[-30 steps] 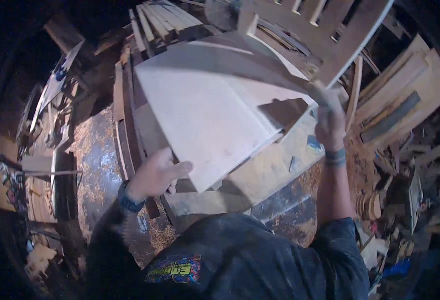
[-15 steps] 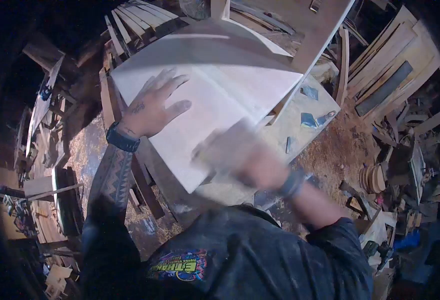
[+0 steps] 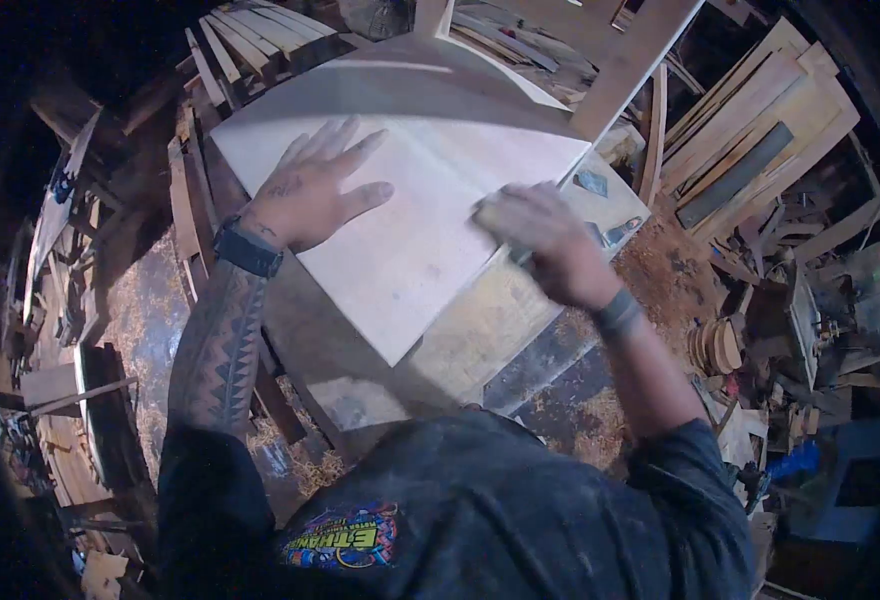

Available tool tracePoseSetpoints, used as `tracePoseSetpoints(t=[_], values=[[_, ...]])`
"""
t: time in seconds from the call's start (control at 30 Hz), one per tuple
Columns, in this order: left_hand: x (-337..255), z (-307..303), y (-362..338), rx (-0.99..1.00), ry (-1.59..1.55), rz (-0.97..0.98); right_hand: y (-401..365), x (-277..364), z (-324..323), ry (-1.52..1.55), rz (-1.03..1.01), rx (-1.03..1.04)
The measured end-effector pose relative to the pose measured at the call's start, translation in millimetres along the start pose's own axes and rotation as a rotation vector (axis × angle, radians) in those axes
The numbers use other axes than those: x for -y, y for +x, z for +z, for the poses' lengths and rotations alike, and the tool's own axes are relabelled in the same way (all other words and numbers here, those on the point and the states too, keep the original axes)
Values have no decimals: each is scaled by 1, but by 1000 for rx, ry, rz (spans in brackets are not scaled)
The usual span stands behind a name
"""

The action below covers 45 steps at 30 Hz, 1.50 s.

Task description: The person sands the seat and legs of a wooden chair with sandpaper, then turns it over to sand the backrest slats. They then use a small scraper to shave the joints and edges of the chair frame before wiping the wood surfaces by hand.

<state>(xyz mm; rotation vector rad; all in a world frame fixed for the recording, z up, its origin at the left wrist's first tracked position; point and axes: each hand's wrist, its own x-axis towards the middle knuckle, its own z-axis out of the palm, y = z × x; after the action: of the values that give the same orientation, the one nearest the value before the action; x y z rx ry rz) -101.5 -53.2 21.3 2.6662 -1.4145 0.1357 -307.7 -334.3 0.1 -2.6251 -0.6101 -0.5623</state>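
A pale flat panel (image 3: pixel 400 260) lies with one corner toward my body. My left hand (image 3: pixel 315 190) rests on its left part with the fingers spread and nothing held. Near the panel's right edge, my right hand (image 3: pixel 545 240) is curled over a small item that its fingers mostly hide, so I cannot make out what it is. Below the panel is a larger light board (image 3: pixel 480 320), partly covered by it.
Upright wooden boards (image 3: pixel 625 75) stand beyond the panel's far right side. Stacked planks (image 3: pixel 760 130) lie at the upper right, with wooden strips (image 3: pixel 260 40) at the upper left. Curved wood pieces (image 3: pixel 717 347) sit on the right.
My right hand has moved up and to the right, from the panel's near part to its right edge. My left hand remains spread on the panel.
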Motion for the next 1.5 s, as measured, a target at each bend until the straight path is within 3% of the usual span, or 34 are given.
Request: tracePoseSetpoints(t=[0.03,0.13,0.17,0.2,0.3,0.33,0.37,0.43,0.5,0.57,0.63,0.7,0.73,0.77,0.83,0.87,0.9,0.97,1.0,1.07,1.2,1.23,1.3,1.37,1.4,1.47,1.5], values=[[-1,0,-1,-4,2,2,-5,-5,-5,-163,-41,-38],[0,-2,-1,-15,12,-1,-3,48,25,-86,-32,94],[0,1,-1,-13,14,-1,-7,80,43,-91,-75,78],[0,2,0,-10,17,3,-14,102,73,93,-91,-17],[-6,-5,-1,15,18,-15,-18,68,65,-5,-236,4],[-6,-4,0,19,17,0,-13,45,53,106,-146,14],[-4,-3,1,20,16,14,-21,16,56,-122,-105,-154],[1,-3,7,26,19,40,-21,18,54,-263,6,-314],[5,-3,19,47,29,72,-15,66,75,4,49,-221],[4,-6,38,80,63,84,-15,124,97,68,-103,-142],[2,-3,55,126,90,60,-17,108,91,51,-193,-136],[0,0,71,174,113,-3,-26,52,82,124,70,-211],[-3,2,76,157,104,-21,-33,29,74,-80,147,-360],[-7,4,80,138,91,-42,-36,27,81,-148,169,-453],[-15,2,93,142,15,-68,-24,71,97,34,203,-422],[-20,0,101,172,-48,-69,-17,106,99,-56,132,-217],[-25,-3,108,200,-107,-68,-22,124,109,57,-50,-252],[-36,-11,117,270,-102,-136,-28,86,112,94,-149,-241],[-40,-11,120,310,-101,-171,-30,50,105,72,18,-280],[-18,14,137,253,-125,-99,-35,8,93,-132,251,-566],[-17,18,150,187,-54,-39,-22,103,131,132,190,-488],[-20,17,151,146,-49,-41,-32,124,119,157,45,-339],[-22,18,150,150,-49,-65,-35,65,128,-14,-80,-356],[-28,5,146,288,-71,-117,-27,19,110,-94,217,-594],[-32,-2,147,382,-91,-148,-24,17,107,-197,239,-636],[-5,34,158,25,-10,41,-20,76,144,625,456,-515],[-2,39,158,-51,-10,97,-22,85,148,660,391,-472]])
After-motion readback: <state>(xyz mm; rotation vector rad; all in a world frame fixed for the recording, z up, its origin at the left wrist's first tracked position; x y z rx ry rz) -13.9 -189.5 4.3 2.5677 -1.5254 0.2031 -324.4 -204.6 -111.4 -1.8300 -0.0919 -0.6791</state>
